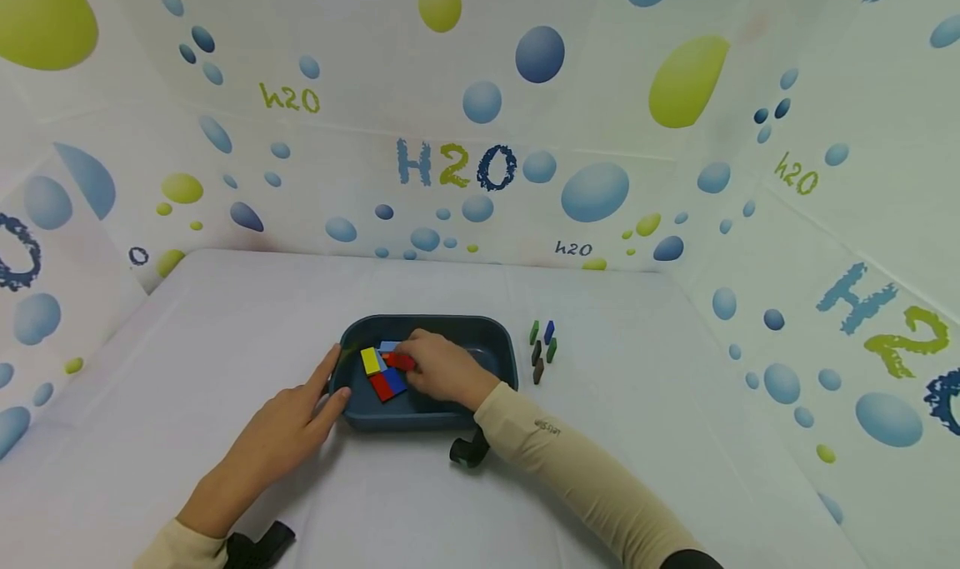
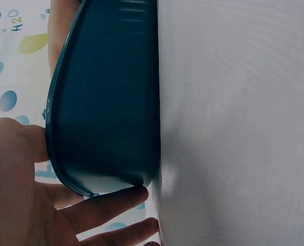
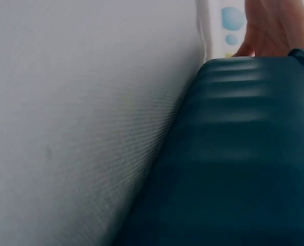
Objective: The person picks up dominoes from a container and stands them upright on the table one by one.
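Note:
A dark teal tray (image 1: 427,421) with raised walls sits on the white surface. Inside, toward its left side, lie a yellow block (image 1: 371,361), a red block (image 1: 381,386), a blue block (image 1: 393,380) and light blue ones (image 1: 389,346), all flat and rectangular. My right hand (image 1: 446,369) reaches into the tray and pinches another red block (image 1: 401,361) at its fingertips, partly covered by the fingers. At the tray's left end, my left hand (image 1: 288,423) rests with fingers (image 2: 108,207) fairly straight and spread against the outer wall.
Right of the tray, several thin blocks stand upright: green (image 1: 552,351), blue (image 1: 550,331) and brown (image 1: 538,371). A printed backdrop (image 1: 360,119) with coloured dots rises behind and at both sides. Black wrist mounts (image 1: 469,450) show below the tray and at the left wrist.

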The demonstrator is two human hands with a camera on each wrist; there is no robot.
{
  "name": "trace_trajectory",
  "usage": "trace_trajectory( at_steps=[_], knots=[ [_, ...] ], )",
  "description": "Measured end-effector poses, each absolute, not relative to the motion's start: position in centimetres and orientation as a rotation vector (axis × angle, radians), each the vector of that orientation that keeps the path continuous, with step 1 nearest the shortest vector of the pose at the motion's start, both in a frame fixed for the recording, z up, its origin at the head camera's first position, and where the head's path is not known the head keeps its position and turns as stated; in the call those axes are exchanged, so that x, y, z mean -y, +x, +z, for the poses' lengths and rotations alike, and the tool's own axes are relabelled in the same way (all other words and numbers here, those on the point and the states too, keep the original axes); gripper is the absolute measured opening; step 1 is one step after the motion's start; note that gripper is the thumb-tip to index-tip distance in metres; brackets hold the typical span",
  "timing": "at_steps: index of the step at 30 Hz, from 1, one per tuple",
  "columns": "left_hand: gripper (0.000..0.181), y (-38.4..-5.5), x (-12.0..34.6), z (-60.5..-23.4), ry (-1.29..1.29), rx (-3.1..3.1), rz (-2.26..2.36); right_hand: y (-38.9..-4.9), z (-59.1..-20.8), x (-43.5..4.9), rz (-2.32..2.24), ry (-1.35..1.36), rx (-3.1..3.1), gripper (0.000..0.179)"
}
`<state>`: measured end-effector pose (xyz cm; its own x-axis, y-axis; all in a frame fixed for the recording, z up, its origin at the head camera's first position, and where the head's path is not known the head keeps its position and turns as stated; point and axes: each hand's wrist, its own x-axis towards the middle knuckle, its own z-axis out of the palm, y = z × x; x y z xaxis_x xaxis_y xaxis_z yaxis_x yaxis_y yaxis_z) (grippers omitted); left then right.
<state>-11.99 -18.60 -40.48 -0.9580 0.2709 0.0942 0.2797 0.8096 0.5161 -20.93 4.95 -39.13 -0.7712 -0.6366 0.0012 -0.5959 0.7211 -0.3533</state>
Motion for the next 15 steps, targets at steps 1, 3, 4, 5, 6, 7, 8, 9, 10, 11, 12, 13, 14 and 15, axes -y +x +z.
trace_trajectory(
  at_steps=[1, 3, 4, 5, 6, 7, 8, 9, 10, 11, 12, 13, 14, 15],
  knots=[
    [0.072, -11.98, 18.61, -40.51, -0.452, 2.974, -0.853, -20.92, -39.15, -4.92, -0.491, -1.012, -2.801, 0.031],
    [0.072, -11.99, 18.64, -40.57, -0.452, 2.976, -0.856, -20.88, -39.17, -4.86, -0.445, -1.021, -2.800, 0.031],
    [0.072, -12.00, 18.66, -40.59, -0.453, 2.975, -0.858, -20.86, -39.16, -4.83, -0.428, -1.022, -2.798, 0.031],
    [0.072, -12.01, 18.68, -40.61, -0.454, 2.974, -0.860, -20.83, -39.17, -4.80, -0.409, -1.020, -2.797, 0.030],
    [0.072, -12.01, 18.69, -40.63, -0.455, 2.972, -0.862, -20.80, -39.18, -4.77, -0.394, -1.017, -2.796, 0.030],
    [0.072, -12.02, 18.71, -40.64, -0.456, 2.969, -0.863, -20.77, -39.19, -4.73, -0.374, -1.016, -2.797, 0.029],
    [0.072, -12.03, 18.72, -40.66, -0.458, 2.966, -0.864, -20.76, -39.21, -4.69, -0.361, -1.010, -2.797, 0.029],
    [0.072, -12.04, 18.73, -40.67, -0.459, 2.963, -0.864, -20.73, -39.23, -4.65, -0.353, -1.003, -2.797, 0.028],
    [0.072, -12.04, 18.74, -40.67, -0.461, 2.961, -0.866, -20.71, -39.26, -4.60, -0.345, -0.999, -2.797, 0.028],
    [0.072, -12.05, 18.75, -40.68, -0.462, 2.960, -0.867, -20.69, -39.28, -4.56, -0.330, -0.995, -2.799, 0.028],
    [0.072, -12.05, 18.76, -40.68, -0.463, 2.959, -0.867, -20.71, -39.36, -4.51, -0.319, -0.995, -2.803, 0.029],
    [0.072, -12.06, 18.77, -40.70, -0.465, 2.957, -0.868, -20.71, -39.40, -4.46, -0.309, -0.994, -2.807, 0.030],
    [0.072, -12.06, 18.78, -40.71, -0.465, 2.958, -0.870, -20.69, -39.44, -4.42, -0.298, -0.994, -2.811, 0.030],
    [0.072, -12.07, 18.79, -40.73, -0.466, 2.959, -0.869, -20.67, -39.50, -4.38, -0.287, -0.995, -2.816, 0.031]
  ],
)
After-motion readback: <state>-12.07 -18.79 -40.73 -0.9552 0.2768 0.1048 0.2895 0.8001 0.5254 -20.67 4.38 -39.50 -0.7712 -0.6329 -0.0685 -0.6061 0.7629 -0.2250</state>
